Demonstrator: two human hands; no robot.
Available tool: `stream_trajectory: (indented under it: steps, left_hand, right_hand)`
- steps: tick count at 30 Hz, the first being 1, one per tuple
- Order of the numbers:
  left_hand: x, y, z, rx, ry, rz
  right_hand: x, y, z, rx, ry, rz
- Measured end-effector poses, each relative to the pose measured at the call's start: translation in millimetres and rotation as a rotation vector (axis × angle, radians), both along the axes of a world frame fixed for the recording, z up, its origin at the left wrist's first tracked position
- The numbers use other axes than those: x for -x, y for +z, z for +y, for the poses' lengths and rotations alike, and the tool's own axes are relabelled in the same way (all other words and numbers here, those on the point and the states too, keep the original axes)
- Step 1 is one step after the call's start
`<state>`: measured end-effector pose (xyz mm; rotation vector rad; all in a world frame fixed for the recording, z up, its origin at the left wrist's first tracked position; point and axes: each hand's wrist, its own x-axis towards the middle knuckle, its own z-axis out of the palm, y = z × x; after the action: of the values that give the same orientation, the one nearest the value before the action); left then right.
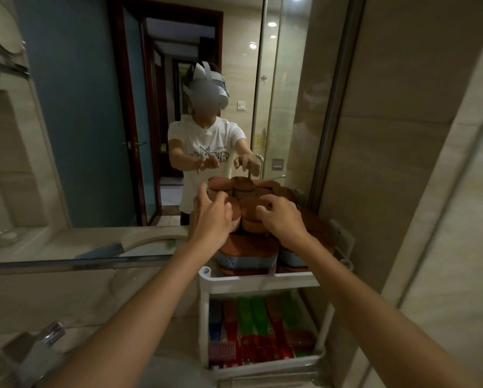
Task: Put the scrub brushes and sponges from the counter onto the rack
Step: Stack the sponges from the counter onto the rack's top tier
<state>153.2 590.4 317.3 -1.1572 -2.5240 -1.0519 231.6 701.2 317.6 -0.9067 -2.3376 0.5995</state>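
The left hand (pixel 211 217) reaches with loosely spread fingers against the left side of a heap of brown-topped sponges (pixel 250 211); whether it grips one, I cannot tell. The right hand (pixel 283 218), fingers curled, rests on top of the heap, its grasp equally unclear. The sponges crowd the top tier of a white plastic rack (pixel 258 280); red, green and blue scrub brushes (pixel 251 329) lie on the lower tier. The rack stands on a beige stone counter (pixel 66 301) before a wall mirror (pixel 94 107).

Both hands reach to the pile of brown-topped sponges (pixel 248 249) on the white rack's (pixel 258 280) top shelf. The left hand (pixel 211 217) and right hand (pixel 281 217) have curled fingers. Colourful scrub brushes (pixel 253 331) lie on the shelf below.
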Motion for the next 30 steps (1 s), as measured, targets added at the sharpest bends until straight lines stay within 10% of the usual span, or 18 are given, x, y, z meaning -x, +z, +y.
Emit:
stream_trajectory:
  steps: [8,15,30]
  left_hand:
    - [-73.2,-25.8,-33.1,-0.176,-0.062,0.059]
    - [-156.7,-146.3,-44.9,0.113,-0.183,-0.255]
    - [-255.6,-291.5,-87.3,1.089,-0.370,-0.605]
  right_hand:
    - [-81.6,-34.3,-57.1,0.025,-0.071,0.238]
    - [-169.1,-133.5,-78.9,0.226,-0.243,0.112]
    - [-298.6,-296.5,-144.7,0.481,-0.284,-0.830]
